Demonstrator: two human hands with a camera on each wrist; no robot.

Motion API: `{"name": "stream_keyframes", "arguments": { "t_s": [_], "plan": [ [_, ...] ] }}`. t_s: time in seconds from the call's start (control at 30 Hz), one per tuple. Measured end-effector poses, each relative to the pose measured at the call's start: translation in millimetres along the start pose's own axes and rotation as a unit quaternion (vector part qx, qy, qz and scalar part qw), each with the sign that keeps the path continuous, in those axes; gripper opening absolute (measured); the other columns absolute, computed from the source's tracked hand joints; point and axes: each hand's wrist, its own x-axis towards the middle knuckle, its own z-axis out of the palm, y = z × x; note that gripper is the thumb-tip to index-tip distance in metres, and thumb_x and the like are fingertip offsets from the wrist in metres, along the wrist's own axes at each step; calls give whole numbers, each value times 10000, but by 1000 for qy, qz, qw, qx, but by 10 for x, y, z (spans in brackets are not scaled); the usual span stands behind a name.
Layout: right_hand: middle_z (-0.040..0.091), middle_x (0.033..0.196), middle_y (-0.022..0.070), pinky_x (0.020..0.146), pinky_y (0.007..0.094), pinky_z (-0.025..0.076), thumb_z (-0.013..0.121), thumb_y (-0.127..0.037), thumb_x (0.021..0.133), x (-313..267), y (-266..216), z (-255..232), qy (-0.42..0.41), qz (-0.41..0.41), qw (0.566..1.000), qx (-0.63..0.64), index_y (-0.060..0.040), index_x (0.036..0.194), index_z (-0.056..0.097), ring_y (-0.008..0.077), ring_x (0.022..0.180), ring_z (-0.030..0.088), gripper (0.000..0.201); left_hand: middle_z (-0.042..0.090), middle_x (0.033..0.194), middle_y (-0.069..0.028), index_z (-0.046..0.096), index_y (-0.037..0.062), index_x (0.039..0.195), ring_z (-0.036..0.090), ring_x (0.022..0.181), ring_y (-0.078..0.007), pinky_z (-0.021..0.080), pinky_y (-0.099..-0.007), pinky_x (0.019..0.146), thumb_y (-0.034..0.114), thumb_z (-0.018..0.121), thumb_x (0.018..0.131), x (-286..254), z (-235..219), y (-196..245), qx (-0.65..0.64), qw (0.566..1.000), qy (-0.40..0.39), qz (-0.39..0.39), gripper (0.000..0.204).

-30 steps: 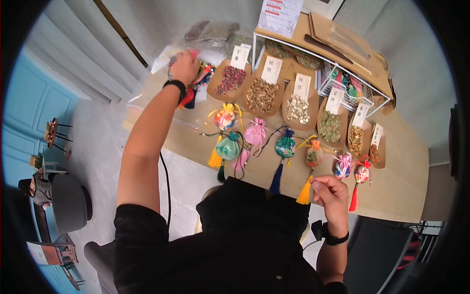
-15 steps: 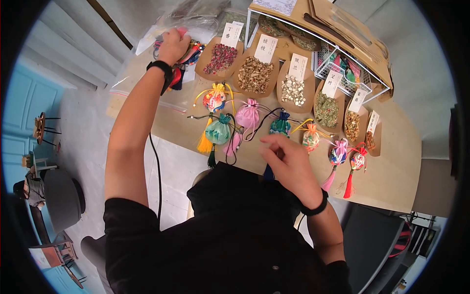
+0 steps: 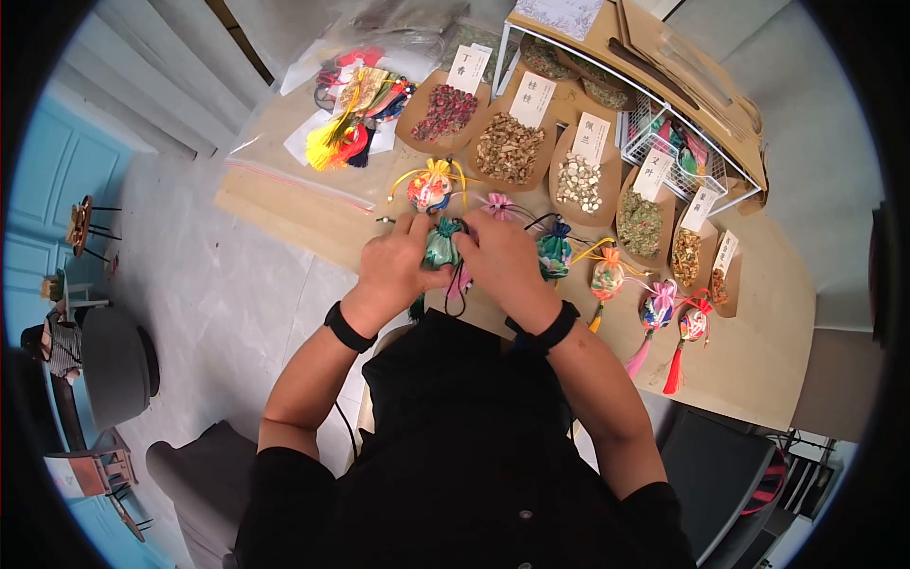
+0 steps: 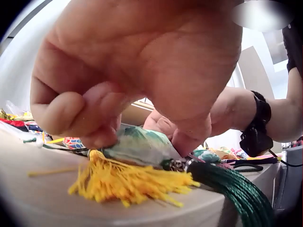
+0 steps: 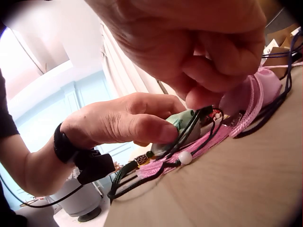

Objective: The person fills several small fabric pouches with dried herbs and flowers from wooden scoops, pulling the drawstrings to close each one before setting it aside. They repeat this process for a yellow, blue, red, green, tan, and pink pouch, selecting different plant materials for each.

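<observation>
A green drawstring sachet lies on the table between my two hands. My left hand grips its side, the thumb showing against the cloth in the right wrist view. At the gathered top, the curled fingers of my right hand pinch the sachet by its dark cord. A dark green tassel trails from the sachet, beside a yellow tassel. Close by are a pink sachet, partly hidden by my right hand, and a patterned sachet with yellow cords.
Several card trays of dried herbs with labels line the back. More tasselled sachets lie to the right. A pile of tasselled pieces sits on plastic bags at the left. A white wire shelf stands behind.
My left hand has left the pile at the far left and come to the green sachet. My right hand has moved left and forward from the table's front edge to the same sachet.
</observation>
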Motion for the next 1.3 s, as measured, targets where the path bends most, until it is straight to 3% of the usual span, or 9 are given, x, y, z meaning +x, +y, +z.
{"name": "stream_keyframes", "arguments": {
  "t_s": [0.13, 0.33, 0.43, 0.53, 0.73, 1.03, 1.13, 1.23, 1.3],
  "plan": [
    [715, 785, 167, 671, 506, 552, 689, -239, 935, -40, -50, -53, 31, 4, 998, 62, -67, 968, 718, 388, 768, 707, 177, 646, 1014, -151, 586, 62, 1134, 692, 890, -389, 558, -477, 734, 290, 849, 728, -4, 23, 24, -2, 1000, 29, 7, 535],
    [711, 775, 122, 607, 380, 532, 739, -177, 936, -476, -240, -466, 32, -108, 978, 177, -62, 1061, 746, 295, 664, 692, 170, 587, 976, -156, 570, 37, 1091, 629, 800, -392, 490, -479, 670, 165, 869, 684, -229, -23, 158, -41, 986, 155, 49, 520],
    [703, 757, 79, 584, 303, 506, 763, -169, 957, -806, -405, -759, -1, -97, 960, 264, -39, 1085, 751, 181, 609, 658, 183, 558, 945, -158, 564, 31, 1094, 597, 793, -388, 467, -475, 663, 148, 898, 657, -360, -89, 292, -84, 975, 191, 79, 562],
    [702, 762, 39, 585, 252, 487, 768, -142, 972, -1062, -397, -963, 5, -5, 940, 342, -18, 1054, 750, 87, 633, 624, 150, 549, 931, -157, 554, 32, 1130, 586, 785, -373, 460, -462, 660, 146, 933, 634, -428, -54, 429, -125, 957, 224, 133, 635],
    [705, 785, 19, 601, 231, 493, 753, -106, 985, -1327, -421, -1175, 81, 24, 941, 327, -5, 1031, 748, 46, 670, 614, 111, 557, 913, -141, 562, 37, 1129, 585, 766, -359, 453, -455, 646, 136, 924, 646, -394, 57, 830, -143, 953, 193, 185, 612],
    [706, 867, 14, 681, 225, 512, 714, -13, 984, -1585, -66, -1202, -39, 116, 869, 479, 11, 1012, 724, 68, 763, 646, 38, 563, 883, -143, 584, 38, 1076, 590, 755, -345, 444, -439, 628, 113, 885, 631, -348, 320, 1098, -162, 928, 167, 291, 542],
    [695, 834, 16, 659, 223, 505, 701, 28, 961, -1639, -58, -1179, -28, 147, 859, 489, 12, 987, 718, 70, 739, 644, 35, 568, 909, -154, 584, 38, 1083, 591, 753, -357, 439, -446, 615, 89, 873, 646, -357, 333, 1227, -208, 919, 162, 292, 526],
    [686, 775, -26, 627, 205, 471, 706, 7, 930, -1699, -9, -1185, 27, 145, 862, 485, 2, 948, 715, 13, 709, 602, 20, 540, 957, -114, 564, 53, 1126, 556, 751, -253, 438, -350, 617, 41, 845, 736, -368, 387, 1248, -213, 931, 103, 277, 481],
    [674, 755, -27, 598, 212, 455, 703, 20, 908, -1744, 54, -1191, 64, 139, 885, 440, 0, 906, 699, 12, 688, 581, 20, 501, 975, -81, 549, 59, 1147, 495, 728, -189, 410, -305, 611, -33, 759, 740, -445, 338, 1268, -348, 928, 3, 133, 467]
  ]
}}
